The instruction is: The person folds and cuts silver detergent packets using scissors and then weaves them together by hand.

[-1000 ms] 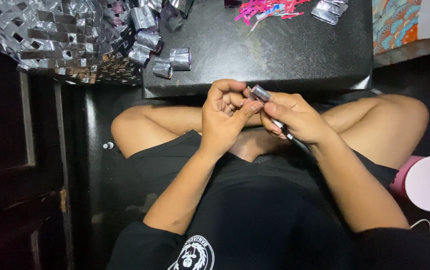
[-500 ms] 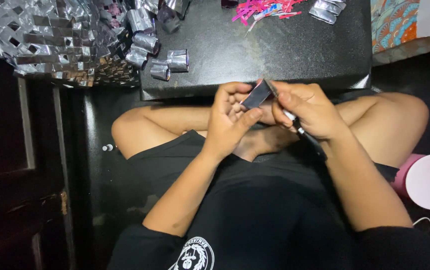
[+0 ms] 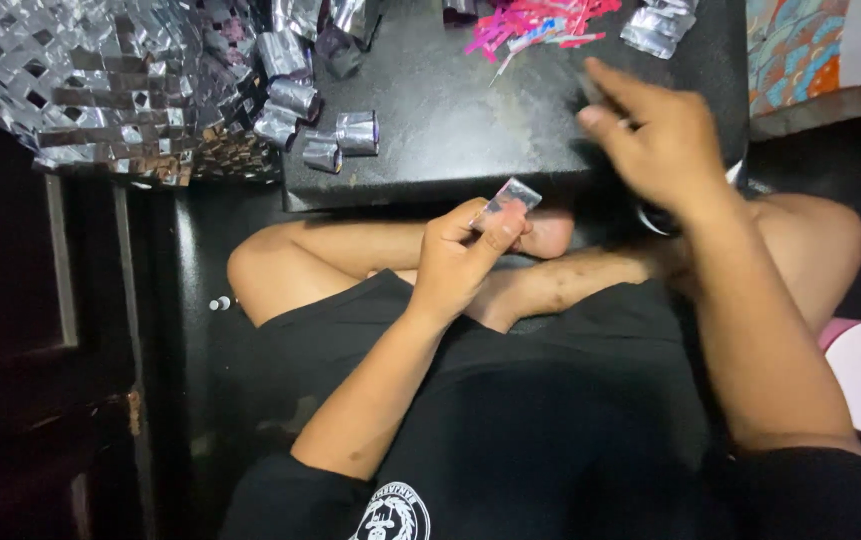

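Two hands work apart: the left hand pinches a small shiny silver foil piece above the lap, while the blurry right hand, maybe loosely open, reaches over the black table.

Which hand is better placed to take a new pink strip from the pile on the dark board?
Probably the right hand: it is raised over the board, with the pink strips just beyond it. The left hand pinches a folded silver piece in front of the board.
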